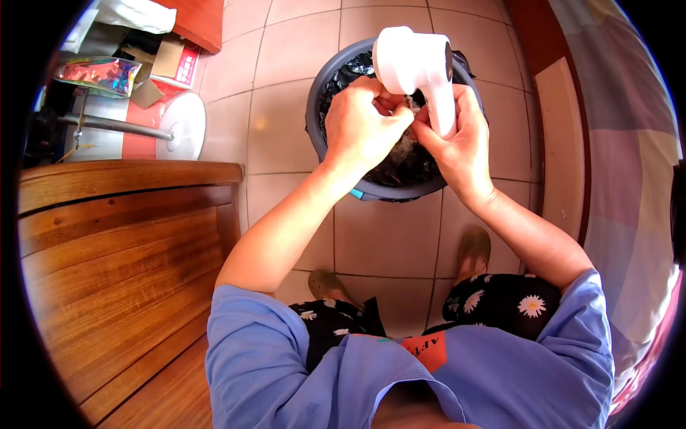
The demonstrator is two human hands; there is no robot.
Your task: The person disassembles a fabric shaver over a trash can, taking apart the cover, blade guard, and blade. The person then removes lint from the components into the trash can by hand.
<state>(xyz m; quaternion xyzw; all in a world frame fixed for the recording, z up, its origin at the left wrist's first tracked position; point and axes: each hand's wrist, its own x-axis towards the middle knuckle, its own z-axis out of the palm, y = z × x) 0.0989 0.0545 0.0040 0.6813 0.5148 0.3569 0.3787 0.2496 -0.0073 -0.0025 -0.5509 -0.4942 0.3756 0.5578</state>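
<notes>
My right hand (463, 146) is wrapped round the handle of a white fabric shaver (409, 61), its wide round head pointing up and left. Close beside it, my left hand (361, 129) is closed, thumb and fingers pinching a tuft of greyish lint (412, 104). The fingertips of both hands nearly meet just under the shaver's head. Below them stands a grey round bin (318, 93) lined with a black plastic bag (400, 170). Some pale fluff lies on the bag inside, partly hidden by my hands.
The bin is on a pink tiled floor (286, 125) in front of my feet. A wooden cabinet (136, 264) is at left, with a round white stand base (182, 129) and boxes (175, 64) behind it. A bed with a checked cover (629, 143) runs along the right.
</notes>
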